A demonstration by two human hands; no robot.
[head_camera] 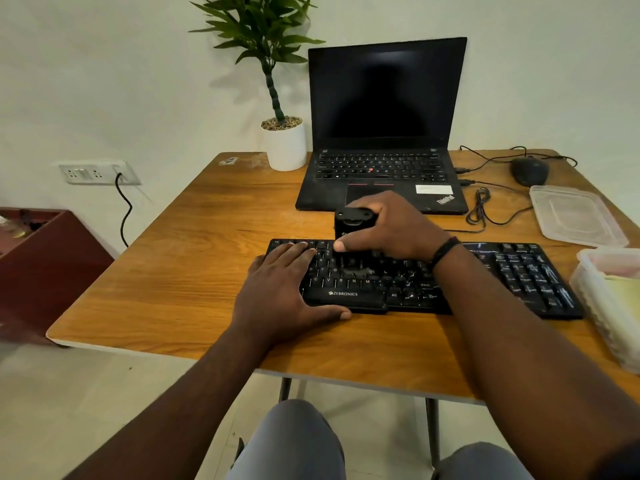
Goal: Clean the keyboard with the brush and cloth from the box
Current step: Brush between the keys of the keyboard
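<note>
Flat on the black plastic keyboard point(485, 271) in the middle of the wooden table point(207, 271), left hand point(284, 289) steadies it while right hand point(391, 226) grips the chunky black brush point(351, 225), so brushing seems underway and cloth wiping remains.

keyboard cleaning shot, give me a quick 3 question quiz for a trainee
1. True or false: the right hand grips the brush over the keyboard.
2. What does the left hand do? A) lifts the lid B) rests flat on the keyboard's left end C) holds the mouse
3. What lies beside the mouse, off the box?

Key: 1 true; 2 B; 3 the clear lid.
</note>
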